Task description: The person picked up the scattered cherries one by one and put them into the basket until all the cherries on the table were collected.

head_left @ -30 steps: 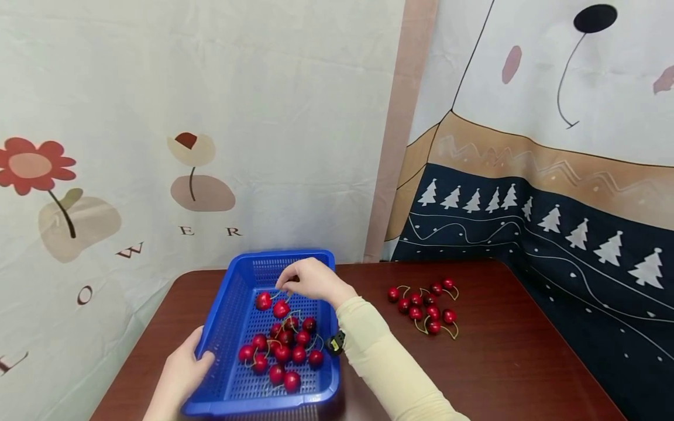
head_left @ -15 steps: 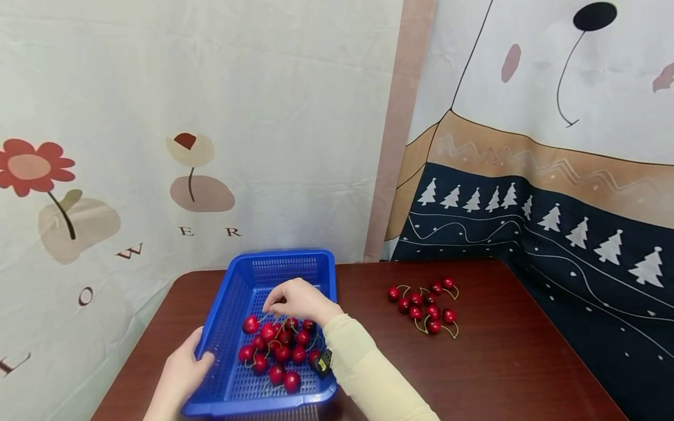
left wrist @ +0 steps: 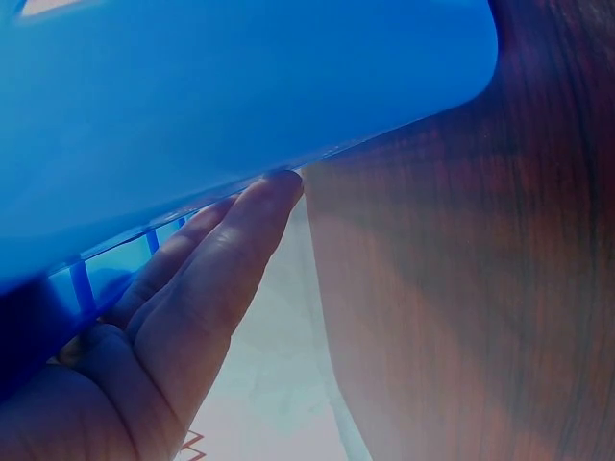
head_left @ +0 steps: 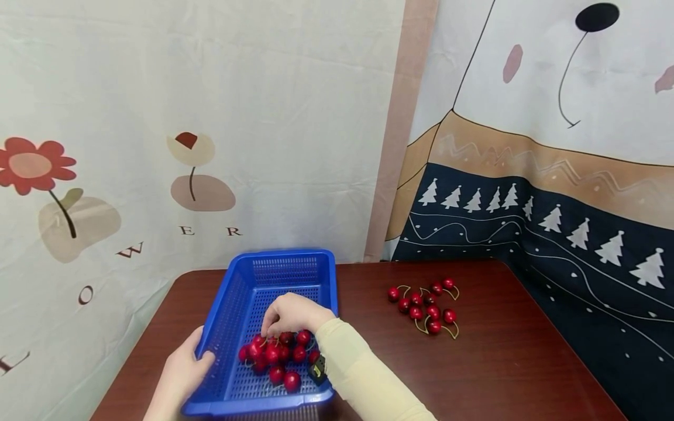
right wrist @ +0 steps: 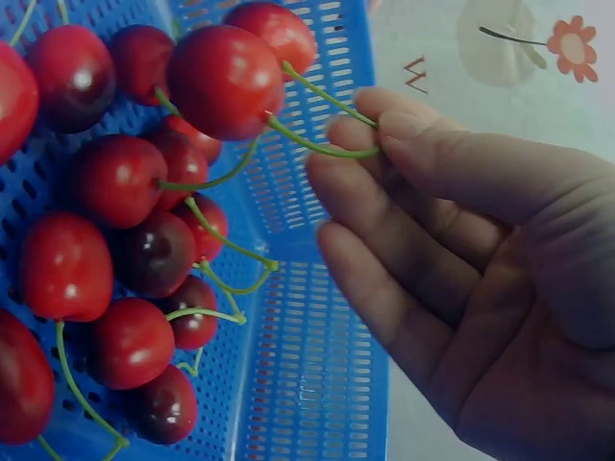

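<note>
In the head view a blue plastic basket (head_left: pixel 263 403) with slotted walls stands on the table. My left hand (head_left: pixel 184 365) grips its left rim, thumb over the edge; the left wrist view shows the fingers (left wrist: pixel 216 279) against the outer side. Over the basket, my right hand (head_left: pixel 295 313) pinches the green stems (right wrist: pixel 322 149) of two joined-looking cherries between thumb and fingertips. One held red cherry (right wrist: pixel 226 82) partly covers the other cherry (right wrist: pixel 288 38). Both hang low at the heap of cherries (right wrist: pixel 120 341) in the basket, whose dark and bright red fruit have stems.
Several more cherries (head_left: pixel 433 311) with stems lie loose on the brown table (head_left: pixel 500 362), right of the basket. A printed cloth (head_left: pixel 295 134) hangs behind the table, with a dark blue part (head_left: pixel 474 228) at the right.
My right hand has moved down and towards me inside the basket, lowering the two cherries from its far part to the heap. My left hand has stayed on the rim.
</note>
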{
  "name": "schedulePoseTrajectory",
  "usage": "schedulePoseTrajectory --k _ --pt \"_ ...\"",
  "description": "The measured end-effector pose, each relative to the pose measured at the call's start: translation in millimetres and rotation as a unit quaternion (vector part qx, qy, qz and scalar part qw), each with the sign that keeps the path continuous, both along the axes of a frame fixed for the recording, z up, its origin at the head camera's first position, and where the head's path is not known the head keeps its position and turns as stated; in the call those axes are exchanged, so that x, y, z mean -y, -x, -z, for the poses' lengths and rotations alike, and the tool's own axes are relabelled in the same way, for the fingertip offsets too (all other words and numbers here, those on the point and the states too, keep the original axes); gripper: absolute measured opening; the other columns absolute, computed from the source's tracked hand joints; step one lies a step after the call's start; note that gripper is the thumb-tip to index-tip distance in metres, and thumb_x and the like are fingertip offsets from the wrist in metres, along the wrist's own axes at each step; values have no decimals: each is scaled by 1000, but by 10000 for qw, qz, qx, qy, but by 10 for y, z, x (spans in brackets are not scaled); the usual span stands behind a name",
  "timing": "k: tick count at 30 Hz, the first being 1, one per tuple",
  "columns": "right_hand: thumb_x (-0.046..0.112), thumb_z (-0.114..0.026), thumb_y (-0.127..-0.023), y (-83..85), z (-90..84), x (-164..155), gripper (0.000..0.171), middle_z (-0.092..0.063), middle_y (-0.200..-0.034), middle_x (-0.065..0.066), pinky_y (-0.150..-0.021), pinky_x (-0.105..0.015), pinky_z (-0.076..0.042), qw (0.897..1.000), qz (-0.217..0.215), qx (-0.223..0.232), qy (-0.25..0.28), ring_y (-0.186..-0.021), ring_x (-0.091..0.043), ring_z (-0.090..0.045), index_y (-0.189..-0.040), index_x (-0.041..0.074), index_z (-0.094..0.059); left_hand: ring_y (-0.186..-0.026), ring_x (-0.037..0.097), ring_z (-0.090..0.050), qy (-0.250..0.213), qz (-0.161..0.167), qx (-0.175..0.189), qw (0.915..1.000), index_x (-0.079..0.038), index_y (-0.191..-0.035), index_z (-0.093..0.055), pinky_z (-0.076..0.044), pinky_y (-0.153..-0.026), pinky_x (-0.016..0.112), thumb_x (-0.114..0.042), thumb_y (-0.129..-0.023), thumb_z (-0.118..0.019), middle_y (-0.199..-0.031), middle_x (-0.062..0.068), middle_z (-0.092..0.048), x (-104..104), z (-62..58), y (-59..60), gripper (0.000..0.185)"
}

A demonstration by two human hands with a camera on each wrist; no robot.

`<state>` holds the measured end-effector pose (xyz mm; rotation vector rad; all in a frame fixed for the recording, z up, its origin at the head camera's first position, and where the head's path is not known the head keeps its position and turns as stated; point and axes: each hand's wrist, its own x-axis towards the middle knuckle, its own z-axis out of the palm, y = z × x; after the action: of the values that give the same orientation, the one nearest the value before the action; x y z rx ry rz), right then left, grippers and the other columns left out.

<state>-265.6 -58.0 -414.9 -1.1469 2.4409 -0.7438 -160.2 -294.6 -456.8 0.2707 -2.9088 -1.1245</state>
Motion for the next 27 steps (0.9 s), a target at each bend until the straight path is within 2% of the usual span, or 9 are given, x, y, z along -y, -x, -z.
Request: schedulePoseTrajectory --k 7,12,14,19,22,27 --pt "13 -74 -88 -39 78 18 9 -66 -67 14 -65 -14 -48 9987 -65 290 -415 -67 -3 -64 -83 18 -79 -98 39 -63 -14 19 -19 10000 1 -146 -36 -50 -81 58 -9 -91 -54 -123 33 -58 -7 -9 -3 58" --pt "12 -74 -88 -49 121 12 9 -67 -67 14 -68 -15 -49 9970 -108 483 -588 -68 1 -62 -86 18 -80 -99 39 -62 -23 12 15 10000 2 -146 -35 -50 -82 58 -9 -91 -54 -125 34 -57 -8 -7 -1 59" --pt "12 -74 -87 -33 124 -1 10 -69 -72 14 -70 -14 -48 9960 -251 519 -680 -73 3 -61 -91 18 -81 -99 39 -63 -49 12 44 10000 2 -147 -35 -50 -82 58 -10 -91 -54 -125 34 -57 -9 -8 -2 60" --pt "15 -73 -88 19 68 -47 22 -73 -96 12 -81 -15 -47 9930 -690 603 -744 -91 5 -61 -110 15 -77 -99 40 -63 -87 14 31 10000 2 -146 -35 -51 -81 58 -9 -90 -53 -124 34 -57 -7 -4 -7 60" --pt "19 -72 -90 26 9 -83 26 -72 -103 10 -83 -17 -47 9932 -720 647 -653 -95 3 -62 -115 13 -75 -100 41 -62 -82 14 13 10000 2 -146 -36 -50 -82 59 -9 -90 -53 -125 34 -57 -7 -2 -9 60" --pt "21 -72 -90 6 -100 -135 28 -72 -103 9 -81 -18 -49 9954 -538 642 -459 -92 2 -63 -117 12 -73 -101 42 -62 -79 28 20 10000 3 -147 -34 -49 -83 60 -10 -91 -53 -126 35 -56 -7 0 -2 60"
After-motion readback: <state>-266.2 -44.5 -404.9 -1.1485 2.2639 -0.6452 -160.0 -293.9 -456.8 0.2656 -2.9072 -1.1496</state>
